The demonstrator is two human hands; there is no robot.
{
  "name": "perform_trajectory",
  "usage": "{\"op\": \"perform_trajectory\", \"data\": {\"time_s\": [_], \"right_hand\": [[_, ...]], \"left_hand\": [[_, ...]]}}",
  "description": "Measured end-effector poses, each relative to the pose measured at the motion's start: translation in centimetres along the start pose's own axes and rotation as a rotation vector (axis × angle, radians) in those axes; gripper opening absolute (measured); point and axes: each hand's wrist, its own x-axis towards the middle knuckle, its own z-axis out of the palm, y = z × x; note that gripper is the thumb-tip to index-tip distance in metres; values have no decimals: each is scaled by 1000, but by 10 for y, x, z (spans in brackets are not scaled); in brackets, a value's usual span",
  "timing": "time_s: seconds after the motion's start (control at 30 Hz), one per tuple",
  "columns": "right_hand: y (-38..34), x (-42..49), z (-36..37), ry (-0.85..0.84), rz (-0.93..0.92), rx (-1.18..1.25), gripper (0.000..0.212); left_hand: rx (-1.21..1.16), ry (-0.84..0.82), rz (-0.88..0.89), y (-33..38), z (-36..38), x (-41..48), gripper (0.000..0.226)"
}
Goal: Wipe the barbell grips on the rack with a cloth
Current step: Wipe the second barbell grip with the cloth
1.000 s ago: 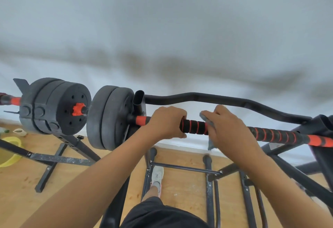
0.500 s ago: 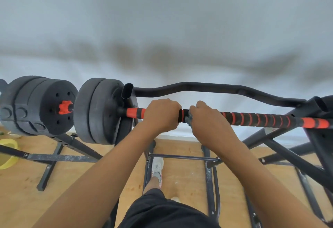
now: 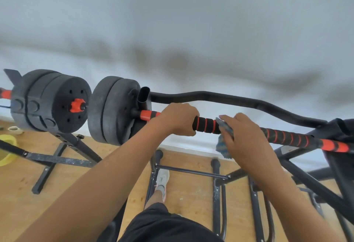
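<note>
A barbell bar with a black and orange ribbed grip (image 3: 206, 125) lies across a black rack (image 3: 220, 176), with black weight plates (image 3: 113, 109) at its left end. My left hand (image 3: 177, 119) grips the bar just right of the plates. My right hand (image 3: 243, 136) is wrapped over the bar further right, holding a blue-grey cloth (image 3: 223, 142) against it; part of the cloth hangs below the bar. A short stretch of ribbed grip shows between my hands. More striped grip (image 3: 287, 137) runs on to the right.
A second set of black weight plates (image 3: 51, 102) sits on a stand at the left. A curved black bar (image 3: 229, 99) runs behind the barbell. A yellow bowl (image 3: 5, 149) lies on the wooden floor at far left. My foot (image 3: 161, 182) stands between the rack legs.
My right hand has slid to the right along the bar with the cloth, away from my left hand, uncovering a stretch of ribbed grip. My left hand stays where it was.
</note>
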Motion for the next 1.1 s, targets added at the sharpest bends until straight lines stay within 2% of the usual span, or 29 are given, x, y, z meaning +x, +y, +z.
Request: {"op": "perform_trajectory", "data": {"time_s": [0.1, 0.23, 0.3, 0.37, 0.47, 0.53, 0.63, 0.67, 0.7, 0.77, 0.83, 0.93, 1.0, 1.1], "right_hand": [[-1, 43, 6, 81, 37, -70, 21], [-25, 57, 28, -142, 33, -229, 10], [-27, 50, 34, -143, 64, -208, 12], [-25, 42, 38, -133, 69, -158, 28], [-26, 30, 44, -121, 57, -150, 32], [-31, 20, 45, -114, 63, -148, 36], [-30, 8, 43, -102, 44, -158, 56], [-28, 5, 41, -89, 41, -161, 59], [-27, 4, 39, -85, 37, -165, 59], [-23, 4, 35, -99, 31, -163, 54], [-17, 11, 28, -109, 22, -122, 39], [-9, 38, 15, -58, 66, -105, 19], [-9, 56, 12, -37, 106, -104, 20], [-25, 63, 19, -201, 138, -186, 28]], "left_hand": [[161, 293, 14, 8, 19, -9, 27], [210, 458, -86, 12, 45, -13, 34], [250, 382, -87, 10, 41, -9, 24], [257, 266, -70, 10, 30, -6, 17], [184, 107, -92, 12, 13, 1, 23], [43, -146, -136, 8, -1, 10, 20], [-328, -567, -127, -2, -22, 22, 20], [-409, -631, -118, -5, -27, 24, 23], [-449, -625, -102, -7, -30, 24, 26], [-391, -442, -83, -6, -29, 18, 35], [-142, -139, -103, -1, -21, 3, 47], [127, 227, -84, 12, 6, -19, 45], [185, 333, -46, 18, 24, -23, 39], [225, 412, -55, 17, 40, -17, 34]]}}
